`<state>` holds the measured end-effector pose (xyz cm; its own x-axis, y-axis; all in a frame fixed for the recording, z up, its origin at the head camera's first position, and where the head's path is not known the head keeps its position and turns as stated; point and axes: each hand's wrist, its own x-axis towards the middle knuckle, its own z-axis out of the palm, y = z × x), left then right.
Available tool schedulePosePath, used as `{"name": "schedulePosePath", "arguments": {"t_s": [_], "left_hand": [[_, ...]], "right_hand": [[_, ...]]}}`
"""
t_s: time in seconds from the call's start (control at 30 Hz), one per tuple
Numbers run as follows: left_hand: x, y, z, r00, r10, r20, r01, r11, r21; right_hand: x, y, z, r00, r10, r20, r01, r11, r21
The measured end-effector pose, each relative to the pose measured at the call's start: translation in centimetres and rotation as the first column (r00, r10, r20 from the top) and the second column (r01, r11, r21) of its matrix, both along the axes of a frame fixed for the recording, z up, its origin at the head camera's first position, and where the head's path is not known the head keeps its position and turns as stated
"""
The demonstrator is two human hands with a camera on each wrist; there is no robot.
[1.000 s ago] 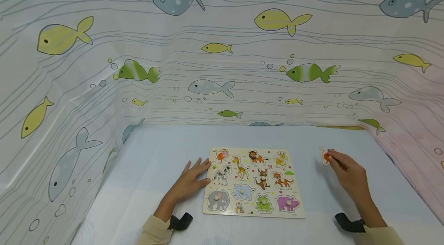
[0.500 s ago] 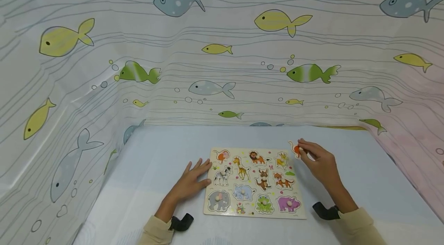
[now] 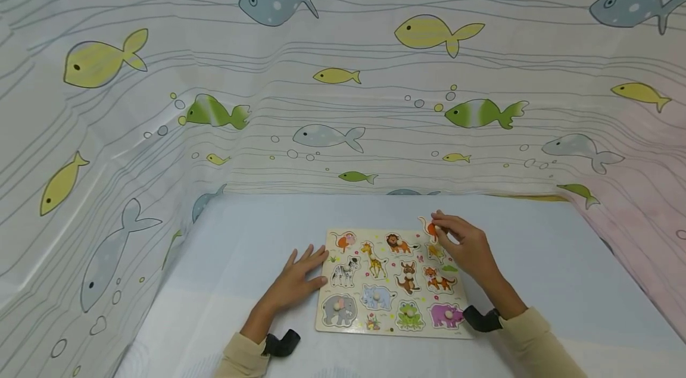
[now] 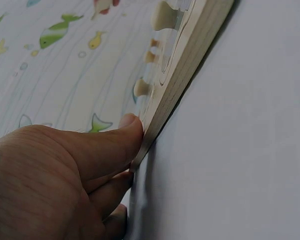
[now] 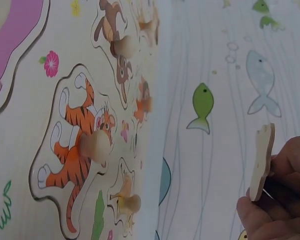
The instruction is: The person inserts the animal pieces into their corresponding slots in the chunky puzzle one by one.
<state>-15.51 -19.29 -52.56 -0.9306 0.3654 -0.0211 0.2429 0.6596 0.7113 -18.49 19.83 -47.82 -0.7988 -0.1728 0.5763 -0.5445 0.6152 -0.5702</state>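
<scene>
A wooden animal puzzle board [image 3: 418,333] lies flat on the table. My left hand [image 3: 295,277] rests at its left side, fingers spread; in the left wrist view the thumb [image 4: 112,145] touches the board's edge [image 4: 189,60]. Above the board's top right part, my right hand [image 3: 466,247] pinches a monkey puzzle piece [image 3: 430,229] with an orange body and a long pale tail. Seen edge-on in the right wrist view, the piece [image 5: 262,165] is clear of the board. A monkey picture [image 3: 345,241] shows in the board's top left corner.
Several knobbed animal pieces sit in the board, among them a lion [image 3: 398,243], a tiger [image 3: 438,280], an elephant [image 3: 340,311] and a hippo [image 3: 446,316]. A white cloth [image 3: 257,223] covers the table. Behind stands a fish-patterned curtain [image 3: 396,110].
My right hand has carried the monkey piece leftward, from the table right of the board to over its top right corner. The left hand has stayed in place.
</scene>
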Motion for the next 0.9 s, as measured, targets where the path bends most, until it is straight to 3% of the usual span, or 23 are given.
{"name": "schedulePosePath", "arguments": {"t_s": [0.67,0.9], "left_hand": [[0.0,-0.1,0.0,1.000,-0.014,-0.002,0.014,1.000,-0.001],[0.0,-0.2,0.0,1.000,-0.014,-0.003,0.014,1.000,-0.010]], "right_hand": [[-0.7,-4.2,0.1,0.987,0.147,-0.065,-0.149,0.989,-0.024],[-1.0,-5.5,-0.2,0.981,0.194,-0.010,-0.194,0.980,-0.043]]}}
